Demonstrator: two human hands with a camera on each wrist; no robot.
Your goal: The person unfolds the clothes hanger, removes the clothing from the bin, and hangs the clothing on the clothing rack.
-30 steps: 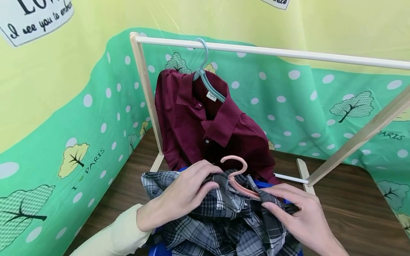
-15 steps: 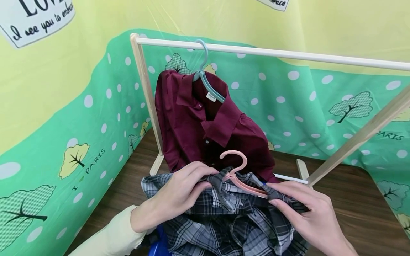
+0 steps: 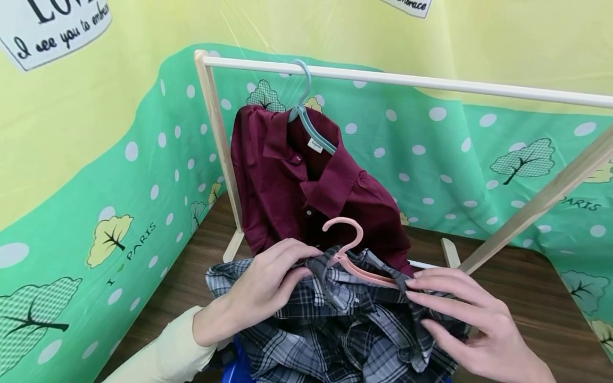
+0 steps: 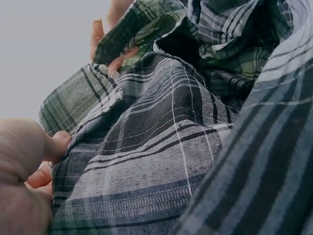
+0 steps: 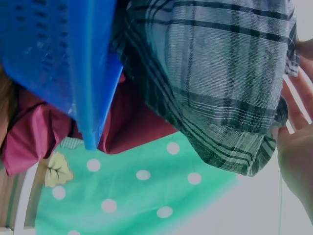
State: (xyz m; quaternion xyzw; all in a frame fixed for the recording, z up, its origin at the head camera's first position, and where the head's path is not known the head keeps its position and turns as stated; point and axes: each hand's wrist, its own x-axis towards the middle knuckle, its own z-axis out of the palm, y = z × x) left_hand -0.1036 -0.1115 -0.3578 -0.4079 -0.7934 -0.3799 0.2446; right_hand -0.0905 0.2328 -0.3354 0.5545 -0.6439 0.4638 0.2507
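Observation:
A grey and black plaid shirt (image 3: 330, 340) lies bunched in front of me, with a pink hanger (image 3: 369, 275) inside its neck opening and the hook standing up above the collar. My left hand (image 3: 263, 282) pinches the shirt near the left of the collar between thumb and fingers. In the left wrist view the thumb (image 4: 59, 142) sits at the cloth's edge. My right hand (image 3: 483, 319) touches the collar's right side with nearly straight fingers, its thumb spread apart below. Cloth hides the ends of the hanger.
Behind, a maroon shirt (image 3: 268, 186) hangs on a teal hanger (image 3: 306, 85) from the rack's white rail (image 3: 431, 82). A blue basket (image 5: 49, 58) with holes stands beneath the plaid shirt. The rack's wooden leg (image 3: 541, 202) slants at the right, above the dark wood table (image 3: 565, 308).
The pink hanger's hook has risen and shifted slightly left. My right hand has moved right and loosened its pinch on the collar, its fingers spreading. My left hand keeps its hold.

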